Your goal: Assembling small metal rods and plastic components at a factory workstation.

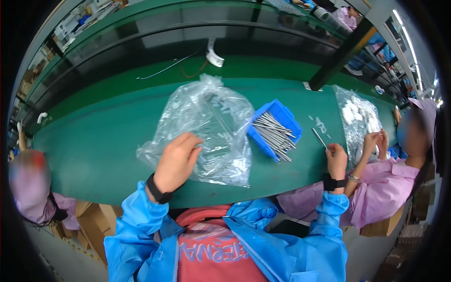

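My right hand [337, 160] pinches one end of a thin metal rod [319, 138], which points up and left above the green table. Over the near left part of a clear plastic bag [181, 110], my left hand [174, 162] is closed with its fingers curled; whatever they hold, if anything, is too small to make out. Small clear pieces show inside the bag. Between my hands, a blue bin [287, 120] lies tilted, with several metal rods [273, 134] fanned over its near edge. A few small clear pieces [321, 124] lie on the table beyond the held rod.
A co-worker in pink [383, 188] sits close on my right, hands at a bag of white parts [359, 113]. Another person [30, 188] is at the far left. A dark post [343, 58] rises from the back of the green table [103, 136]; a white curved piece [214, 57] and wires lie beyond the bag.
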Motion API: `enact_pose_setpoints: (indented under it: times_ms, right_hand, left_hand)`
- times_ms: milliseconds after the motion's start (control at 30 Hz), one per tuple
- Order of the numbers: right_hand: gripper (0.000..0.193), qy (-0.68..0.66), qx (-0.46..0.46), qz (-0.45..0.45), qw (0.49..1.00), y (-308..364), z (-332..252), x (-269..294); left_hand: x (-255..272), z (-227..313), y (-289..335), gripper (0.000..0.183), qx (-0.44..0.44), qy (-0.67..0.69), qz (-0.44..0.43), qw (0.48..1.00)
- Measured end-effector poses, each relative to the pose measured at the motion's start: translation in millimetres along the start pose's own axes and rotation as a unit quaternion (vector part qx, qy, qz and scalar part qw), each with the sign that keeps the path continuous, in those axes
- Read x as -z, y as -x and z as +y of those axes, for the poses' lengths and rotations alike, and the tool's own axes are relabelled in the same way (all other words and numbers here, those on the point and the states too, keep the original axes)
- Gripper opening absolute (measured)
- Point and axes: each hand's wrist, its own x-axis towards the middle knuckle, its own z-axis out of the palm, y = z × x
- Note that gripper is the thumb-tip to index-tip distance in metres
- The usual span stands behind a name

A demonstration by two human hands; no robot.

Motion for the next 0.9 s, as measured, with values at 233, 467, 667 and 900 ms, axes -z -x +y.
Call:
enact_pose_setpoints:
  times_ms: [233, 467, 667, 900]
  right_hand:
    - [0.016, -0.184, 0.142, -0.047, 0.972, -10, -152, 25]
    - [0.005, 0.026, 0.356, -0.055, 0.932, -30, -178, -23]
    - [0.003, 0.127, 0.390, -0.052, 0.910, -33, -183, -28]
    - [0.008, 0.055, 0.360, -0.049, 0.930, -36, -187, -7]
  left_hand:
    - [-33, -29, -22, 0.017, -0.053, -0.234, -0.035, 0.970]
    - [-42, -38, -33, 0.005, -0.074, -0.312, -0.033, 0.946]
    - [-18, -17, -26, 0.006, 0.043, 0.075, -0.011, 0.996]
    - [13, 5, 13, 0.014, 0.206, 0.598, -0.070, 0.771]
